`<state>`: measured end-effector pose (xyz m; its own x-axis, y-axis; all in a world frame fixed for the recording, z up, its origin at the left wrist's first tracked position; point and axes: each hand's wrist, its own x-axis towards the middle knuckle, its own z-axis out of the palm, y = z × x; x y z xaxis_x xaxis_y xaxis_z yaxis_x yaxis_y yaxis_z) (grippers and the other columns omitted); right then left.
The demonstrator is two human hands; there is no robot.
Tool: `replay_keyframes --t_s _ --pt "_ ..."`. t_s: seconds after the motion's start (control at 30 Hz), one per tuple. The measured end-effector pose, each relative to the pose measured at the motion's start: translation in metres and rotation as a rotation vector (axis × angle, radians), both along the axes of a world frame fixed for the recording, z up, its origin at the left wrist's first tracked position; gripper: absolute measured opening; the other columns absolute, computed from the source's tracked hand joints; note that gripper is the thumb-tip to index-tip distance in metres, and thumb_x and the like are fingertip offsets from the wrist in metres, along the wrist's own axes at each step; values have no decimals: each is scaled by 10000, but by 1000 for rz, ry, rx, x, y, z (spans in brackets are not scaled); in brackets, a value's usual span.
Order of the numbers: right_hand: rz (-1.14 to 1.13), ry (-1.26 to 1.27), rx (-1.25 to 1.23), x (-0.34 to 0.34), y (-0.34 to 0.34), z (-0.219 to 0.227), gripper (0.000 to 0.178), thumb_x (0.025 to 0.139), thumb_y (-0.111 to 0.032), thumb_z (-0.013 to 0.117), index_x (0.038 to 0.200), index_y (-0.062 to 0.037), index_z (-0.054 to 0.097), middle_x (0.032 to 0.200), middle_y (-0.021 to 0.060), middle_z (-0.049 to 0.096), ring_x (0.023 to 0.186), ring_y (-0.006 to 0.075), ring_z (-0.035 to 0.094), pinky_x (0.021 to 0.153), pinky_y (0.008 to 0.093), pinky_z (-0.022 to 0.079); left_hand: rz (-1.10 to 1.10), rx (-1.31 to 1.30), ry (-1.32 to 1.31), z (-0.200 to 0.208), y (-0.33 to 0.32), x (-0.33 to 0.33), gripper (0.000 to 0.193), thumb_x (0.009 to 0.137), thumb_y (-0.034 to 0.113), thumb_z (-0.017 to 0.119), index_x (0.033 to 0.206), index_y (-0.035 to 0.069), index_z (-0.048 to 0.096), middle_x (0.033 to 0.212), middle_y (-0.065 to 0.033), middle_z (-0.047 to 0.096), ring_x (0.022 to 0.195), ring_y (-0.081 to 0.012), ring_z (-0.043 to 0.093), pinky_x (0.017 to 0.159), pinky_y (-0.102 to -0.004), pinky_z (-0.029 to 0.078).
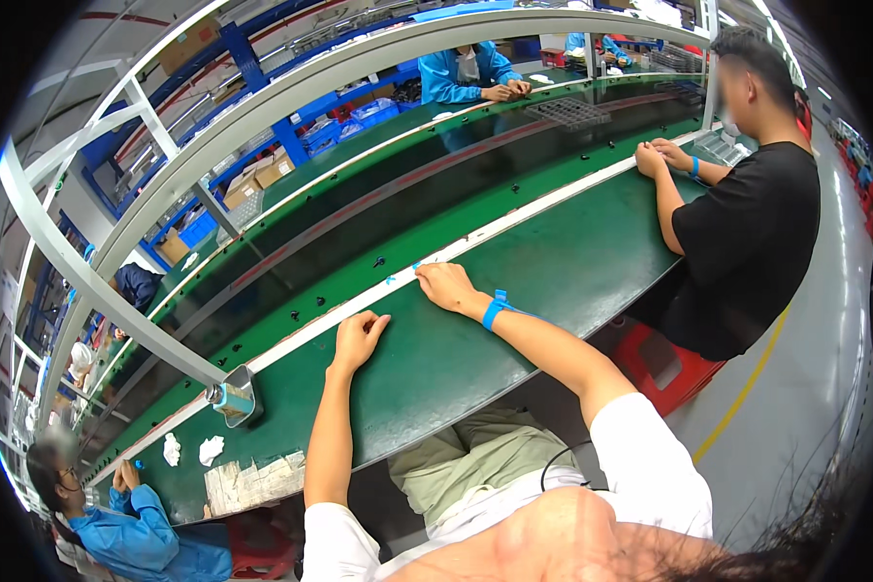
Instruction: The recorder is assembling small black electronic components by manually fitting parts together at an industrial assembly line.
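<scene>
My right hand [444, 286] reaches to the white rail [339, 308] along the bench's far edge. Its fingers are pinched together at a small blue piece [416, 266], whose kind is too small to tell. Another small blue piece [391, 279] lies on the rail just left of it. A blue wrist strap [496, 308] with a cord circles my right wrist. My left hand [359, 339] rests over the green bench top [533, 281], close to the rail. Its fingers are curled closed, and whatever they may hold is hidden.
Beyond the rail runs a green conveyor belt [354, 283] with several small black parts. A grey metal holder [242, 398] stands left at a frame post. White crumpled tissues [210, 450] and a worn cardboard sheet [254, 482] lie nearer. Co-workers sit left, right and across.
</scene>
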<state>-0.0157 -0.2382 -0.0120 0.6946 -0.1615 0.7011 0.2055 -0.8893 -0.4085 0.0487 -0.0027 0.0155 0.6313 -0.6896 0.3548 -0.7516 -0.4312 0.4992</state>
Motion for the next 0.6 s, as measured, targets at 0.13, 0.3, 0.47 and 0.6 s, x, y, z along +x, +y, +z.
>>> replay_keyframes --t_s 0.13,0.3,0.47,0.6 --pt "-85 196 -175 23 15 8 146 837 -126 563 819 -15 657 794 206 678 744 377 675 669 473 538 44 12 -14 4 14 1 334 886 307 678 769 -5 671 612 -131 604 532 -234 542 548 -361 426" --pt "-149 263 -126 41 -12 3 175 860 -151 535 823 -15 641 817 214 684 758 381 678 670 487 543 -35 -106 -23 0 -8 1 283 888 259 680 807 -12 673 625 -142 603 547 -233 557 549 -349 431" --pt "-105 72 118 49 -10 2 176 889 -173 589 975 -61 695 838 167 694 796 374 666 710 461 530 101 -369 -65 -9 -22 20 143 879 119 678 921 -18 673 819 -128 668 645 -209 609 612 -308 484" --pt "16 112 284 48 -3 12 174 890 -157 593 947 -32 699 758 166 678 703 357 654 654 430 515 218 -361 -131 -8 -45 67 308 908 132 633 1188 8 605 1105 -186 647 972 -302 627 857 -381 488"
